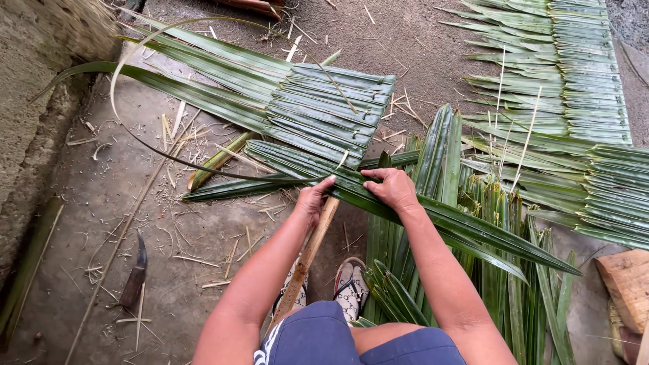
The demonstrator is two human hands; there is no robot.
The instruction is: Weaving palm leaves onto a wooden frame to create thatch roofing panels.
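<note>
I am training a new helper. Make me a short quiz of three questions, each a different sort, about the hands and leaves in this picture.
1. True or false: both hands press on the same long green leaf.
2. Which object lies on the ground at the person's left? A) a curved knife B) a hammer C) a bucket
3. Fill in: the wooden stick runs under the ___ hand.

Key:
1. True: left hand and right hand both hold the long green leaf.
2. A: the curved knife.
3. Left: the wooden stick passes beneath it.
</note>
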